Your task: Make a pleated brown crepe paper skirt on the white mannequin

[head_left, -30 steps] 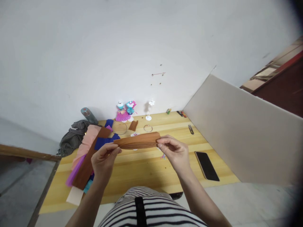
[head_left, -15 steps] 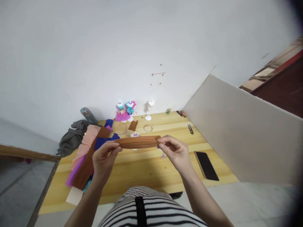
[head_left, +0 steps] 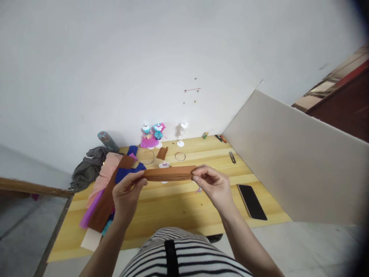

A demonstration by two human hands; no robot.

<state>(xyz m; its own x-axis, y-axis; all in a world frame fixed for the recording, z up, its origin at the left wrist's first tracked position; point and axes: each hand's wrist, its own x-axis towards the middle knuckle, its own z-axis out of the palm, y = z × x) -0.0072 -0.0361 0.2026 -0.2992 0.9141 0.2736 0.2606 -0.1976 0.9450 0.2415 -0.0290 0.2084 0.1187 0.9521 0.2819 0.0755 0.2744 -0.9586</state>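
Note:
A folded strip of brown crepe paper (head_left: 168, 173) stretches level between my hands, above the wooden table. Its left end is pinched between the thumb and fingers of my left hand (head_left: 128, 190). My right hand (head_left: 213, 186) pinches the right end the same way. Long pleats run along the strip's lower edge. Just behind it, partly covered, stands a small white dress form (head_left: 164, 164). A smaller pleated brown piece (head_left: 162, 153) lies farther back, between a large wire ring (head_left: 145, 163) and a smaller ring (head_left: 180, 160).
Coloured paper sheets (head_left: 100, 207) and a striped cloth (head_left: 92, 165) lie at the left, by a grey-blue cylinder (head_left: 108, 141). Dressed mini mannequins (head_left: 149, 141) and a bare one (head_left: 181, 134) stand along the wall. Thread snips (head_left: 232, 157), a phone (head_left: 251, 202) and a white panel (head_left: 300, 161) are at the right.
My left hand has shifted very slightly on the left end of the brown strip. Otherwise the strip and my right hand look almost the same.

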